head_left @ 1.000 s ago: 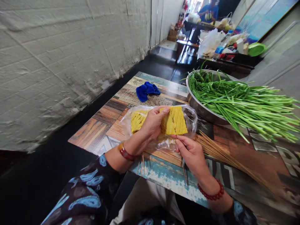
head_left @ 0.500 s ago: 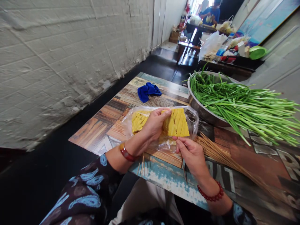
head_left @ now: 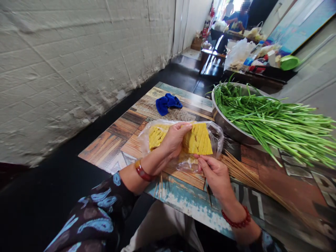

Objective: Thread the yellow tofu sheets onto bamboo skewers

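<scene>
My left hand (head_left: 174, 138) grips a flat yellow slab with slanting slits (head_left: 201, 140), thumb on its upper left corner. At the slab's lower edge, my right hand (head_left: 214, 173) is closed in a pinch on a thin skewer (head_left: 208, 192), whose lower end shows beneath the palm. Whether its tip is inside the slab I cannot tell. Under both hands lies a clear plastic bag (head_left: 219, 134) with more slit yellow slabs (head_left: 156, 137) in it. Several skewer ends (head_left: 160, 185) stick out below my left wrist. A bundle of bamboo skewers (head_left: 244, 176) lies right of my right hand.
A metal basin (head_left: 223, 120) heaped with long green chives (head_left: 273, 120) stands at the right of the wood-patterned table (head_left: 105, 143). Beyond the bag lies a blue cloth (head_left: 168, 104). Further back are a cluttered table with a plastic bag (head_left: 238, 52), a green bowl (head_left: 289, 63) and a person (head_left: 240, 21).
The camera view has shifted slightly. Both hands keep nearly the same hold, with the slab and the skewer in almost the same place.
</scene>
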Available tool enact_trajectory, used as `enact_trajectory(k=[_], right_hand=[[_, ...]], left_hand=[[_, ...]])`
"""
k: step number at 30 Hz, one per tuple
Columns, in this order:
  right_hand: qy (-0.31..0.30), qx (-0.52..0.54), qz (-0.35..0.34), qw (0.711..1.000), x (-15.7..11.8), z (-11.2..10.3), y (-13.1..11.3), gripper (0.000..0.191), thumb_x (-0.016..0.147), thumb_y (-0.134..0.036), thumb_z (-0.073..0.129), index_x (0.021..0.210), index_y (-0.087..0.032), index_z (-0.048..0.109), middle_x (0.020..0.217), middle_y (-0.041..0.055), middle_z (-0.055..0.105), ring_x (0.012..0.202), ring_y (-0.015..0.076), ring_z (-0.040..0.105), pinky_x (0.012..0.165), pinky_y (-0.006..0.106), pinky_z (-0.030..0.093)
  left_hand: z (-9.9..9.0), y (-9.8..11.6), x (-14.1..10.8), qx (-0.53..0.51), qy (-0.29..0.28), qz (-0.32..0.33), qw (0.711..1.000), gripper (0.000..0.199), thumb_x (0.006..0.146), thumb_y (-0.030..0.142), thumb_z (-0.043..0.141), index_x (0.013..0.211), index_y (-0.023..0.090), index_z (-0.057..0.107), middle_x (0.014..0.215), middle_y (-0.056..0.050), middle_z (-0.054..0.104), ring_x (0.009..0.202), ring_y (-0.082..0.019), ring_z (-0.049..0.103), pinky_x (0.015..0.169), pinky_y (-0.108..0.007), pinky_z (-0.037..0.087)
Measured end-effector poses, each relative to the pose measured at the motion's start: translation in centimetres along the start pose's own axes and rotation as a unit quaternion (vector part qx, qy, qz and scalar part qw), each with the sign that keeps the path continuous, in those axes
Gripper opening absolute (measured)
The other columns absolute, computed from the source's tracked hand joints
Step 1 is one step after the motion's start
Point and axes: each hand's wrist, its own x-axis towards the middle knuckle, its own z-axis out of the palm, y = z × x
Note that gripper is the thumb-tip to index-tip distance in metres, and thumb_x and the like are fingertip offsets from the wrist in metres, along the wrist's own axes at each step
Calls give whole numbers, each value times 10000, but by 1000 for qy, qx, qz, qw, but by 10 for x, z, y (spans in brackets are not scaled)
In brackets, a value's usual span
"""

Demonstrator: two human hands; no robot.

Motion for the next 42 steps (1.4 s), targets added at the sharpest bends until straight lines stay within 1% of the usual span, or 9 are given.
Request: enact_trajectory(k=[7, 9, 13, 18, 26, 30, 33, 37, 42], right_hand=[[9, 10, 7, 1000, 0, 2, -3, 302, 875, -415, 652, 689, -189, 727, 701, 49, 726, 704, 185, 678, 667, 291, 517], [16, 23, 21, 999, 0, 3, -4, 320, 851, -444, 674, 665, -187, 711, 685, 57, 724, 712, 196, 685, 632, 286, 512], [13, 59, 66, 996, 1, 6, -6, 347, 792, -509, 726, 715, -170, 720, 593, 29, 668, 519, 137, 569, 456, 239, 401], [11, 137, 137, 981, 1, 8, -8, 410, 708, -548, 788, 666, -162, 658, 540, -9, 599, 392, 61, 374, 368, 207, 262], [16, 236, 214, 948, 7, 8, -23, 487, 498, -511, 908, 676, -160, 621, 517, -25, 604, 349, 28, 342, 329, 168, 227], [20, 248, 196, 949, 11, 4, -25, 487, 512, -516, 905, 649, -161, 601, 536, -22, 612, 351, 19, 337, 330, 163, 223], [13, 228, 170, 959, 9, -1, -21, 440, 588, -508, 875, 710, -157, 640, 580, -2, 646, 373, 37, 378, 344, 172, 260], [-30, 179, 132, 974, 4, -7, -15, 361, 727, -482, 801, 858, -158, 712, 688, 30, 704, 431, 61, 448, 406, 193, 357], [-80, 97, 94, 988, -2, -9, -11, 349, 798, -494, 742, 895, -160, 754, 680, 31, 698, 478, 86, 502, 460, 215, 424]], left_hand=[[1, 0, -1, -2, -13, -5, 1000, 238, 554, 264, 821, 696, 148, 669, 673, 16, 663, 625, -105, 561, 631, -234, 417], [0, -1, -2, -1, -21, -8, 1000, 232, 568, 272, 817, 696, 149, 667, 684, 11, 667, 627, -107, 564, 630, -239, 419], [-1, -3, -2, 2, -30, -1, 1000, 210, 597, 278, 810, 688, 155, 665, 676, 13, 657, 629, -107, 562, 629, -240, 413], [0, -4, -3, 16, -27, 6, 999, 198, 610, 282, 807, 671, 158, 665, 658, 19, 640, 613, -102, 541, 614, -240, 392], [1, -4, -6, 13, -35, 5, 999, 243, 579, 317, 846, 662, 158, 681, 649, 15, 655, 602, -106, 549, 620, -241, 421], [4, -1, -7, -12, -89, -20, 996, 356, 600, 397, 863, 809, 143, 725, 754, -32, 721, 668, -141, 630, 685, -266, 487], [4, 0, -7, -10, -126, -41, 991, 404, 580, 365, 887, 871, 125, 741, 810, -68, 747, 710, -168, 672, 730, -291, 511], [-1, 5, -3, -15, -101, -22, 995, 356, 595, 290, 884, 884, 128, 751, 824, -70, 760, 728, -175, 694, 760, -313, 535], [-7, 13, 4, -36, -73, 26, 996, 320, 619, 244, 868, 904, 161, 748, 845, -35, 765, 728, -136, 687, 740, -261, 530]])
